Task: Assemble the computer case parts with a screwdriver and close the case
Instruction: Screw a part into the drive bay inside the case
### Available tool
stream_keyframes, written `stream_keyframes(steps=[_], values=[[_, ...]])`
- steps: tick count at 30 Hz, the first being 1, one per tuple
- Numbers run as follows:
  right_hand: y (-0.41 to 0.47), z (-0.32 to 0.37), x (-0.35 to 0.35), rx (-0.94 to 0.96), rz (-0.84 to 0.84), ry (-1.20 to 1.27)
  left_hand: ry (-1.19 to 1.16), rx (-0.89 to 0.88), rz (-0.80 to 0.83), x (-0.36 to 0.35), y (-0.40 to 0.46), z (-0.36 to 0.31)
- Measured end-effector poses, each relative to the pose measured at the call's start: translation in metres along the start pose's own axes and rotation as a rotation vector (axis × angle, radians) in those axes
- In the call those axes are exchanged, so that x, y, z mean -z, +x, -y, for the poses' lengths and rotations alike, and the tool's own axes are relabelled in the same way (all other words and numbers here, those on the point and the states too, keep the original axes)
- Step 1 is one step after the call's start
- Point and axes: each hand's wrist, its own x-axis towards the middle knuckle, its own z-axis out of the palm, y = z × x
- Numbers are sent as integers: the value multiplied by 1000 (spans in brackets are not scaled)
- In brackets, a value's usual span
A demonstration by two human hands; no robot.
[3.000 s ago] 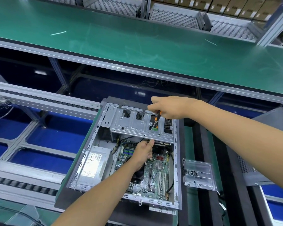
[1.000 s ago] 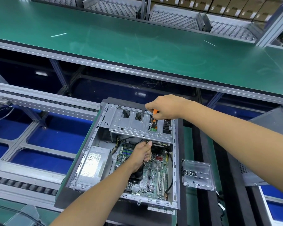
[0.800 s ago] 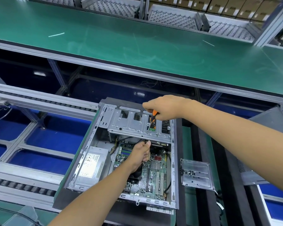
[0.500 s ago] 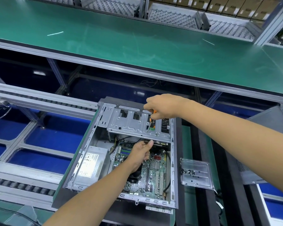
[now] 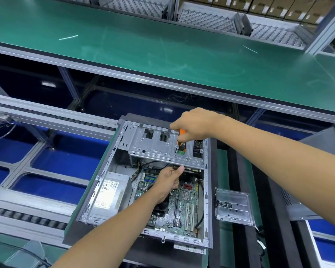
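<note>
- Open case (image 5: 206, 192) lying flat on a dark pad, side panel off, board (image 5: 184, 207) and power supply (image 5: 108, 196) exposed inside.
- Right hand (image 5: 193, 123) clenched around an orange screwdriver (image 5: 180, 139), tip down on the drive cage (image 5: 157, 146) at the case's far end.
- Left hand (image 5: 167, 182) inside the case, just under the cage's near edge, thumb up against it; fingers curled, though whether gripping anything cannot be told.
- Step in hand, as judged: driving a screw into the cage while steadying it from below.
- Clear tray (image 5: 232, 206) with a few dark screws (image 5: 223, 204) just right of the case.
- Grey panel (image 5: 302, 207), likely the lid, further right of the case, partly hidden by the right arm.
- Next move probably calls for keeping the tip square in the screw head, seating it fully, then fetching another screw from the tray.
- Closing the case not yet begun.
</note>
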Motion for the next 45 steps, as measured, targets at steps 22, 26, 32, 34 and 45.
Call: stream_keyframes(steps=[22, 26, 32, 34, 45], values=[[1, 2, 4, -15, 55, 232, 40, -6, -1, 2, 5, 3], [0, 2, 5, 11, 30, 186, 47, 3, -4, 3, 5, 4], [0, 4, 1, -76, 70, 205, 60, 7, -3, 2, 4, 2], [1, 3, 1, -147, 66, 248, 66, 7, -4, 2, 4, 2], [7, 5, -3, -156, 51, 274, 77, 47, 17, 2, 0, -4]])
